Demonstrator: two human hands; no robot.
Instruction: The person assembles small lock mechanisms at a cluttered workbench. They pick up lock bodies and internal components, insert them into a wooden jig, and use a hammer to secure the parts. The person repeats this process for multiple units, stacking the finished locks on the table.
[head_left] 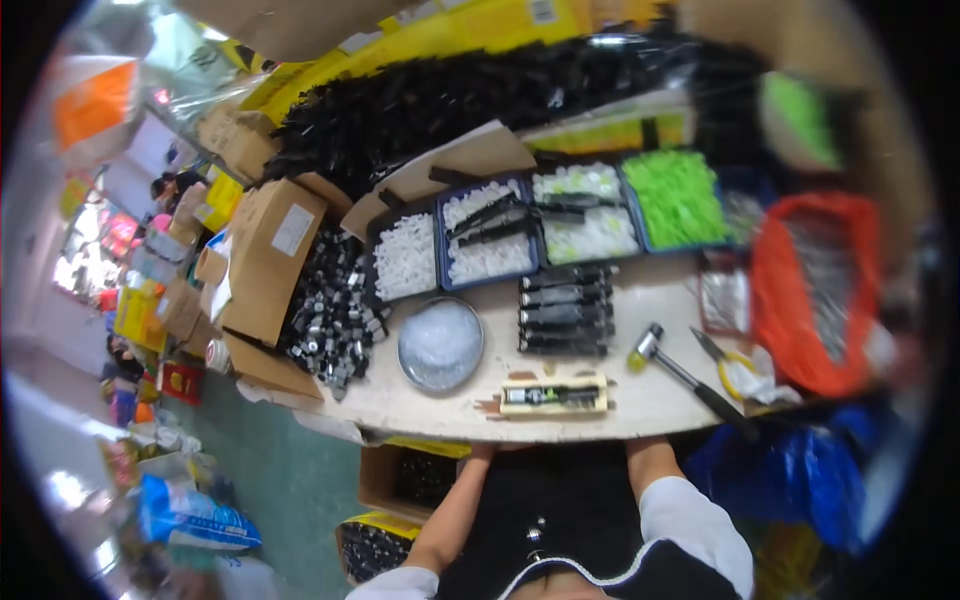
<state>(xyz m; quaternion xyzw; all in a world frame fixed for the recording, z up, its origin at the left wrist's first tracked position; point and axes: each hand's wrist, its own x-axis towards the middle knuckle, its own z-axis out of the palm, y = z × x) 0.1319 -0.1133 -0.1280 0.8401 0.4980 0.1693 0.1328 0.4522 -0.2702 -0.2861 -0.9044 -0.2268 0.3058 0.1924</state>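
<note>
Both my forearms, the left (452, 520) and the right (652, 465), run up to the table's near edge and pass beneath it. My hands are hidden under the tabletop, so what they touch does not show. Just beyond the edge, between the wrists, lies a cream holding block (509, 409) with a slim black part (560, 396) in its slot. Behind it, several black parts (565, 318) lie side by side in a stack. A round metal bowl (402, 368) with whitish, translucent contents stands left of them. To the right rest a hammer (680, 372) and yellow-handled scissors (735, 370).
Trays hold white pieces (404, 255), black pieces over white ones, and green pieces (678, 200). Small metallic parts (335, 305) spill from a cardboard box (275, 255) at left. A red bag (765, 290) stands at right; a black heap (400, 120) lies behind. Below are open cartons (378, 480).
</note>
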